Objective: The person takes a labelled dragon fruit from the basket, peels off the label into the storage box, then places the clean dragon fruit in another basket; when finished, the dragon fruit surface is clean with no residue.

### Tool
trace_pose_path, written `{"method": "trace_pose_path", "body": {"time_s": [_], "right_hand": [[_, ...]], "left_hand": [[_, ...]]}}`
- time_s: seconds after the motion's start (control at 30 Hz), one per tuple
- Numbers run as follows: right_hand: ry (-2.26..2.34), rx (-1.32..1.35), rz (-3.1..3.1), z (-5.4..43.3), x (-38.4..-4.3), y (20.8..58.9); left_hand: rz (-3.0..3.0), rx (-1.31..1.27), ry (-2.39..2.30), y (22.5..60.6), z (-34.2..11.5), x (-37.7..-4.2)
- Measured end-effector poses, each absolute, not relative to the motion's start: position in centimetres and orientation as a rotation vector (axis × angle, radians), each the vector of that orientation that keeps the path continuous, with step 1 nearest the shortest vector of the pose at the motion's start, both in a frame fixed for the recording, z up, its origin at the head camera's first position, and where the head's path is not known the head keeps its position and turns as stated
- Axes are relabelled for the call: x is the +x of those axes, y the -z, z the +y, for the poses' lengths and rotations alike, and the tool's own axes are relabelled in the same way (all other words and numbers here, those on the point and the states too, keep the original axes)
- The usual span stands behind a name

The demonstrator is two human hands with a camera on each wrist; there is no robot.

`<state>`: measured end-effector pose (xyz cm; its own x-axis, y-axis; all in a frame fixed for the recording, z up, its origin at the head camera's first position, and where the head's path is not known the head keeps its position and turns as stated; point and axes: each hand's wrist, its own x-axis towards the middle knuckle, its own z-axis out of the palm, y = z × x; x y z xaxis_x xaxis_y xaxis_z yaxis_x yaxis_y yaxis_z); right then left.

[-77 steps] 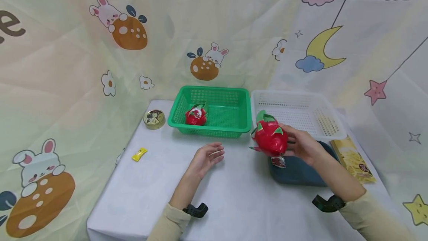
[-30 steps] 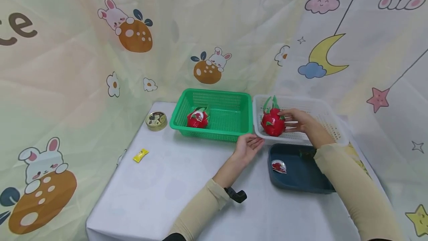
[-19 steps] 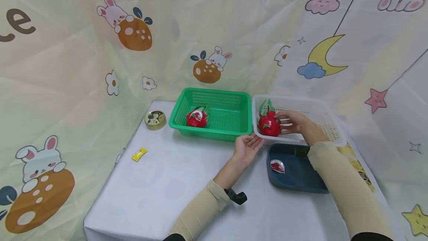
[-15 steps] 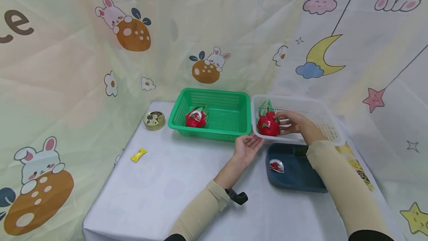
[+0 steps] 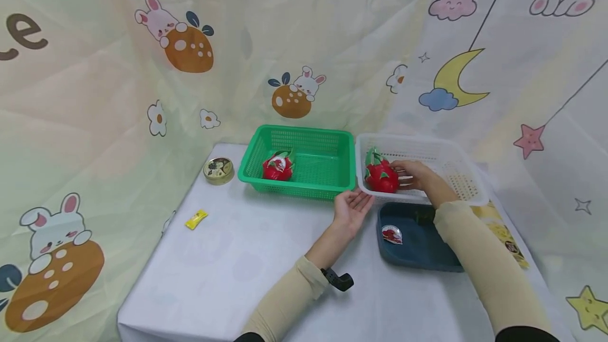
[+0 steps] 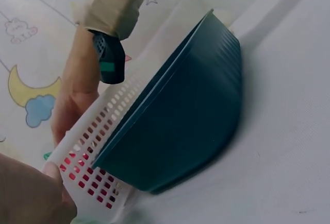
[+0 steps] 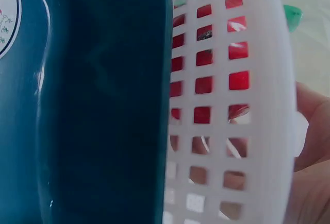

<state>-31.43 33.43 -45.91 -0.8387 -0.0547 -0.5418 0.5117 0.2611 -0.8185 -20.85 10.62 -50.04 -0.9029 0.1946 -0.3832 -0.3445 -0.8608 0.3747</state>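
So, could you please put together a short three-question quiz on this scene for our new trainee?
1. Which hand is at the red fruit in the white basket: left or right?
2. True or false: the small yellow packet lies inside the green basket.
3. Fill in the missing word: in the head view, the round tin stands to the ____ of the green basket.

Key:
1. The right hand.
2. False; it lies on the white tablecloth.
3. Left.
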Motion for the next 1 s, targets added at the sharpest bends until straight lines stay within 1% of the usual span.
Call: {"method": "trace_pose_path", "body": {"time_s": [0.2, 0.47, 0.77, 1.0], "right_hand": [[1.714, 0.457, 2.048, 32.8, -31.0, 44.7], [1.966, 0.545, 2.019, 32.2, -30.8, 42.7], [2.264, 0.488, 1.743, 31.3, -30.1, 39.7], [2.237, 0.423, 1.718, 28.5, -30.3, 38.1]], "left_hand": [[0.659, -0.5, -2.737, 50.1, 10.6, -20.6], [0.693, -0.479, -2.706, 50.2, 9.7, -20.4], [0.726, -0.476, -2.647, 49.1, 6.6, -19.1], [0.754, -0.45, -2.626, 48.4, 3.7, -19.0]]}}
